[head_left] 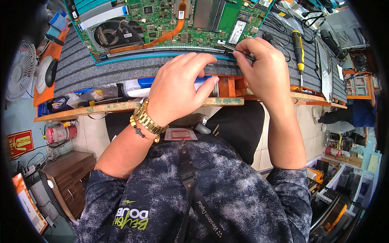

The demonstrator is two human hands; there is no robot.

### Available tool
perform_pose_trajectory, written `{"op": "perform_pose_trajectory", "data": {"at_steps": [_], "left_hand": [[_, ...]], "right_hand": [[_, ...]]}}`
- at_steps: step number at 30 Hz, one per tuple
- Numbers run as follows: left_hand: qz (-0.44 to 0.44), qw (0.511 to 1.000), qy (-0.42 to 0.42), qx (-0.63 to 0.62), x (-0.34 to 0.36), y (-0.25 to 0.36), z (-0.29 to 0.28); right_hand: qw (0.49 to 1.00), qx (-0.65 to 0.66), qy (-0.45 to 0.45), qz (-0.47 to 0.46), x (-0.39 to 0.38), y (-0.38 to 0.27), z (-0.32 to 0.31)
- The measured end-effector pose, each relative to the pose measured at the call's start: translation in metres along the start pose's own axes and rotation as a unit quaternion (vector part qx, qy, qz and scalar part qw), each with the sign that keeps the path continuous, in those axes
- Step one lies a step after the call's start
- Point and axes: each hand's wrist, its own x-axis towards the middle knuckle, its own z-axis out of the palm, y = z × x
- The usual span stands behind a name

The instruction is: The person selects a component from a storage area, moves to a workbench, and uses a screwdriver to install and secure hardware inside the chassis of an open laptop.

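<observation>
An opened laptop base (133, 56) with a teal rim lies on the grey ribbed mat, its green circuit board (156, 24) exposed. My right hand (265, 60) is closed in a pinch on a pair of tweezers (229, 47). Their thin metal tips point left, at the board's near edge below a white-labelled storage stick (238, 31). My left hand (180, 83) hovers by the laptop's near rim, over the open drawer. Its fingers bend loosely with the thumb apart, and nothing shows in it. A black fan (111, 34) and a copper heat pipe (174, 30) sit in the laptop.
A yellow-and-black screwdriver (298, 50) lies on the mat at right, beside black cables (279, 26). Below the bench top, an open drawer (133, 87) holds bags and a blue item. At far left stand a white fan (22, 71) and a black mouse (51, 73).
</observation>
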Motion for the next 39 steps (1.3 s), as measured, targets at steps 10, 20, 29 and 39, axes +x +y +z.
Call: {"op": "perform_pose_trajectory", "data": {"at_steps": [10, 20, 29, 39], "left_hand": [[0.003, 1.000, 0.002, -0.003, 0.000, 0.000, 0.000], [-0.001, 1.000, 0.007, -0.002, 0.000, -0.001, 0.001], [-0.005, 1.000, 0.002, -0.005, 0.000, 0.001, 0.000], [-0.028, 0.999, 0.027, -0.028, 0.011, 0.001, 0.000]], "right_hand": [[1.000, 0.000, 0.009, 0.002, -0.001, -0.001, 0.003], [0.999, -0.027, -0.002, 0.025, -0.004, -0.003, 0.005], [0.998, -0.005, 0.057, -0.011, -0.012, 0.006, 0.019], [0.988, 0.025, 0.137, -0.066, -0.018, 0.018, 0.036]]}}
